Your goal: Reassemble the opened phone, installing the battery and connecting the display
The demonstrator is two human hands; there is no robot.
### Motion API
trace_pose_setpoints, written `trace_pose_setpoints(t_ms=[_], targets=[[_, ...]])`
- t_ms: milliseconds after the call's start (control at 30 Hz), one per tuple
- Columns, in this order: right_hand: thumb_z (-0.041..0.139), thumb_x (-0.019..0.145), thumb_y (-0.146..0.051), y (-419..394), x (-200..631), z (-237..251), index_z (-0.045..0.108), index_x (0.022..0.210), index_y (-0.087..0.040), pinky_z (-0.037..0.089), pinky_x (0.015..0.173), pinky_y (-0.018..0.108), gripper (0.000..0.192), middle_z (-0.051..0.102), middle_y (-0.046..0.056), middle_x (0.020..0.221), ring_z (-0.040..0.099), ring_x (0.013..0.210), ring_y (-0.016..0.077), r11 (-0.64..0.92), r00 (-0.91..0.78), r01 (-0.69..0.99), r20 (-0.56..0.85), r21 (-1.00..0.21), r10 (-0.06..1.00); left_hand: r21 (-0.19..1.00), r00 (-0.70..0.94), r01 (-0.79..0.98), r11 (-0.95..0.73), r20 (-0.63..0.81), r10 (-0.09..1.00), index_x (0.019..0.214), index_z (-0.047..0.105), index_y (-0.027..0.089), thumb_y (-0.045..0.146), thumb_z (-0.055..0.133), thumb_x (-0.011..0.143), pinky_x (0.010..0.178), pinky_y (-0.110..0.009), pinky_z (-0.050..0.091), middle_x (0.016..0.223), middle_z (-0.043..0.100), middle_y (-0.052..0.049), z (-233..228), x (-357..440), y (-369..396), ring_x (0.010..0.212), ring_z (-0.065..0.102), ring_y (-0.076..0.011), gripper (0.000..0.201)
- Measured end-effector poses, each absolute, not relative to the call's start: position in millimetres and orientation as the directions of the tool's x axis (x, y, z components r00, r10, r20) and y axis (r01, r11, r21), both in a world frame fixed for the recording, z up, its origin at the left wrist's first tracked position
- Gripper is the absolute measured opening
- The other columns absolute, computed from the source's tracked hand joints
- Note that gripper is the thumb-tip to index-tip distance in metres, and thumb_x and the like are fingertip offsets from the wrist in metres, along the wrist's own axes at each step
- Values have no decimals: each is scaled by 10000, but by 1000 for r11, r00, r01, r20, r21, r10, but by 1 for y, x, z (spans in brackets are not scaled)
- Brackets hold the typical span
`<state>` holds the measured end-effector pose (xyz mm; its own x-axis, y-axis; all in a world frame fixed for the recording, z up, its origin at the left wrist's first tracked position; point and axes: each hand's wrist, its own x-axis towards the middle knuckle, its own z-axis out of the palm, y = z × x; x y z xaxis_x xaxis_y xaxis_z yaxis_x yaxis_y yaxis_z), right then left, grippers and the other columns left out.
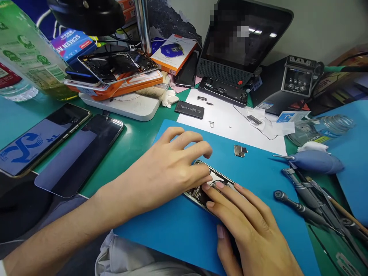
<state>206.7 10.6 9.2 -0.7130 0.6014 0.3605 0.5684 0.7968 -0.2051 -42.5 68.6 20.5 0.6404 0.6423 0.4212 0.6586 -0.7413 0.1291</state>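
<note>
Lower centre of the frame: the right hand (pixel 253 226) lies flat over the near end of an opened phone chassis (pixel 214 182), fingers extended and close together, tips pressing on the exposed interior; it clamps nothing, and the posture reads as pinning the body so it cannot slide. The left hand (pixel 169 168) comes in from the lower left and arches over the far end of the same chassis; fingers are curled and slightly spread, tips meeting the frame edge near the right fingertips; whether a small part is pinched beneath them cannot be told.

The chassis rests on a blue work mat (pixel 178 226), centre of frame, probably chosen as a non-slip, contrasting surface; a small metal shield plate (pixel 240 150) sits loose on the mat just beyond, apart from the phone.

Right edge: screwdrivers (pixel 299 209) and a blue dust blower (pixel 316 161) lie within reach of the right hand; left edge: two dark-screened phones (pixel 61 147) lie side by side on the green bench.

Mid-distance: a white sheet (pixel 224 122) carries a black battery (pixel 189 109) and tiny removed parts spaced apart, seemingly to keep them sorted.

Upper frame: a stack of phone parts on an orange tray (pixel 120 74), upper left; a blurred tablet screen (pixel 244 38), upper centre; a control unit (pixel 297 78), upper right.
</note>
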Motion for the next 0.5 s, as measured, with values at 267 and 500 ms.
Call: trace_pose_setpoints(t_ms=[267,500], targets=[[546,1010,-12,15,208,13,660,1354,-74,361,1317,492,368,674,124,1494,561,1475,265,839,-776,540,346,-66,527,168,633,636,-753,444,634,949,790,234,291,623,1121,999,-466,416,1266,761,-41,18,-44,71,1263,624,-285,247],[547,1001,-34,20,207,12,692,1349,-76,349,1338,489,379,699,128,1455,609,1442,274,863,-819,504,336,34,465,193,612,646,-738,447,653,943,787,231,286,619,1121,1011,-463,410,1233,759,-44,16,-43,71,1247,629,-283,251]])
